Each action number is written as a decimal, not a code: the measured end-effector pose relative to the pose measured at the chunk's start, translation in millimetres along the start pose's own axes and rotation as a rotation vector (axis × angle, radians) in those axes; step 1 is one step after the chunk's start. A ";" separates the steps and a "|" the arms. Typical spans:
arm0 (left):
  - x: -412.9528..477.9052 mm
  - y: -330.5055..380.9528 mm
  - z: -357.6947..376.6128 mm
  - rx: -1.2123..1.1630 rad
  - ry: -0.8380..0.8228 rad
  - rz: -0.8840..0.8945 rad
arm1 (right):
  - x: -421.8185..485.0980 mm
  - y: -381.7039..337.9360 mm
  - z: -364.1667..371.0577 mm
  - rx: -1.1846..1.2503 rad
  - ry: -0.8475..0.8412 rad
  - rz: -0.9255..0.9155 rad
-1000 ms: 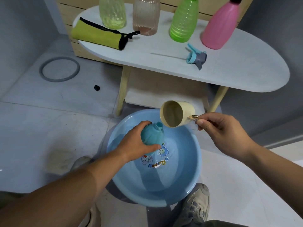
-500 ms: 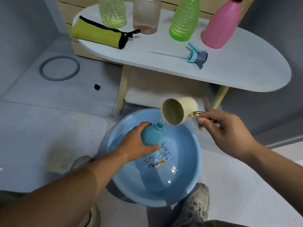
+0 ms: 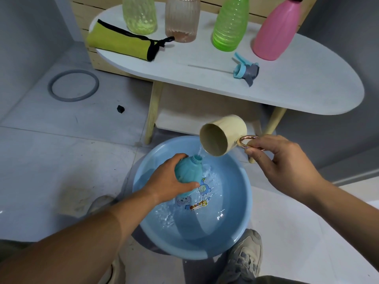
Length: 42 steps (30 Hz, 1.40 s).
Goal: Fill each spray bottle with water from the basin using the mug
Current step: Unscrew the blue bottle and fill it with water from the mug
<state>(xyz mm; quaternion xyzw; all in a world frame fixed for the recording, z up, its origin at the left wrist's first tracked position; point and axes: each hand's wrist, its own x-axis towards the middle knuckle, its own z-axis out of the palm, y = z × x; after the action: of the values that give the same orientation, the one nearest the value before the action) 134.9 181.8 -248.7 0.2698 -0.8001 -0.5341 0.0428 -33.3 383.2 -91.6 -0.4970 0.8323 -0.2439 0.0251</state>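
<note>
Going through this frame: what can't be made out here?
Head view only.
1. Fill level of the teal bottle: its wall is opaque, and the left hand wraps it.
2. Tops of the yellow bottle, clear bottle and green bottle: cut off by the top edge.
3. Whether the stream from the mug enters the neck: blurred splash.

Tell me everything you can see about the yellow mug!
The mug is pale cream-yellow, smooth and matte, perhaps plastic, with a shiny gold ring grip. The right hand pinches that ring. The mug is tipped on its side, mouth facing the camera. A thin stream of water runs off its lower lip towards the teal bottle's open neck. It hangs above the blue basin's far rim.
</note>
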 end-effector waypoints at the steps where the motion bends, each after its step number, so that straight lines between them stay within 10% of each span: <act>1: 0.1 -0.3 0.1 0.001 0.001 0.001 | 0.2 -0.4 -0.1 -0.014 0.001 -0.017; 42: 0.4 -4.2 2.9 0.024 0.007 -0.037 | 10.6 13.7 24.5 -0.313 -0.032 -0.429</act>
<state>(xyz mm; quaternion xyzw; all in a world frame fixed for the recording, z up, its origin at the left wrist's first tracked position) 135.1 182.8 -253.8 0.2867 -0.8012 -0.5242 0.0324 -42.8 370.3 -117.0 -0.6638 0.7350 -0.1040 -0.0911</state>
